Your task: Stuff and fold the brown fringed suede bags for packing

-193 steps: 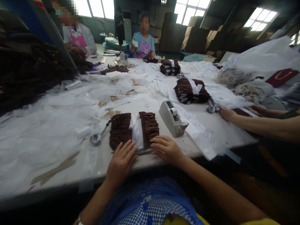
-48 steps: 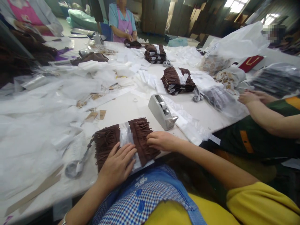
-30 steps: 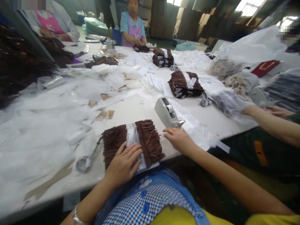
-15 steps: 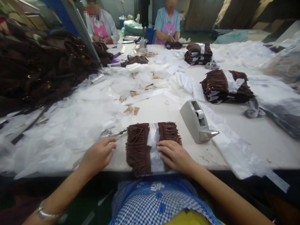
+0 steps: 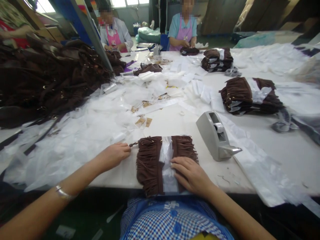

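A dark brown fringed bag [image 5: 150,166] lies flat at the table's front edge, with a clear-white plastic band [image 5: 167,156] around its middle. My right hand [image 5: 188,171] rests on the bag's right part, fingers stretched out flat and tips at the band. To the left, my left hand [image 5: 113,156] is closed at the bag's strap [image 5: 134,144], which runs out from the upper left corner; the strap's far end is hidden by the hand. A grey tape dispenser [image 5: 212,136] stands just right of the bag.
Brown bags are heaped [image 5: 50,76] at the left. White tissue and plastic sheets [image 5: 92,123] cover the left of the table. Banded fringed bags [image 5: 250,95] are stacked at the right. Small brown tags [image 5: 148,122] lie ahead. Two co-workers [image 5: 182,31] sit across; another person's arm shows far left.
My left hand has moved forward and right onto the strap and closed there. My right hand stays on the bag. The whole view has shifted slightly.
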`<state>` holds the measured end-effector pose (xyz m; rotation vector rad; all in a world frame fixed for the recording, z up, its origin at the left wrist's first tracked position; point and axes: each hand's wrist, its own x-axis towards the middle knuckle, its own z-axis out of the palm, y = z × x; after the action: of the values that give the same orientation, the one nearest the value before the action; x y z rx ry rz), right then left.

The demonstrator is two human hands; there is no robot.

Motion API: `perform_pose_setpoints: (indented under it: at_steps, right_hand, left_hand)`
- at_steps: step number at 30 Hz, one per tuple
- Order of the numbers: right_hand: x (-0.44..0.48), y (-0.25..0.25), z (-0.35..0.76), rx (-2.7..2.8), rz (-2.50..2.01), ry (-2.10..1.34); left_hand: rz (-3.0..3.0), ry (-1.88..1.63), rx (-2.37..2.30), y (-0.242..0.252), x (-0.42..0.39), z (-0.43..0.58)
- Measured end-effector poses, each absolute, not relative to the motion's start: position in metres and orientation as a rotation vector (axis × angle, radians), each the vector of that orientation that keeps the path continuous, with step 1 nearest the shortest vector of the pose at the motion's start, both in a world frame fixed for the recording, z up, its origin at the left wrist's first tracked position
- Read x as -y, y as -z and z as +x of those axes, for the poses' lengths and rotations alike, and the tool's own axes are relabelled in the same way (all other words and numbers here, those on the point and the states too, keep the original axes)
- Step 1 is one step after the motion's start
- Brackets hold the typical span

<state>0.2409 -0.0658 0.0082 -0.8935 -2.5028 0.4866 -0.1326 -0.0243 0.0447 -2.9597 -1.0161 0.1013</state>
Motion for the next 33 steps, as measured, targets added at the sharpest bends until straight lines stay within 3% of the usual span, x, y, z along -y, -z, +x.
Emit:
perform_pose_setpoints:
  at_steps: [6, 13, 19, 22, 25, 28, 33]
  right_hand:
    - [0.067, -0.01, 0.239, 2.5, -0.905, -0.491]
    - [0.065, -0.01, 0.241, 2.495, -0.884, -0.488]
    - [0.065, -0.009, 0.242, 2.481, -0.866, -0.488]
    - [0.065, -0.01, 0.241, 2.479, -0.879, -0.492]
    - [0.066, -0.01, 0.241, 2.48, -0.892, -0.493]
    - [0.066, -0.008, 0.241, 2.494, -0.888, -0.493]
    - [0.066, -0.006, 0.242, 2.508, -0.886, -0.471]
  left_hand:
    - [-2.953, 0.282, 0.935, -0.061, 0.003, -0.069]
    - [-2.837, 0.1, 0.968, -0.031, -0.008, -0.081]
    - [-2.793, -0.027, 1.194, -0.052, 0.008, -0.122]
    - [-2.75, 0.109, 1.324, -0.065, 0.018, -0.104]
    - [-3.017, 0.231, 1.092, -0.066, 0.033, -0.07]
    - [-3.221, 0.052, 0.807, -0.055, 0.043, -0.055]
    - [-3.072, -0.149, 0.955, -0.04, 0.043, -0.104]
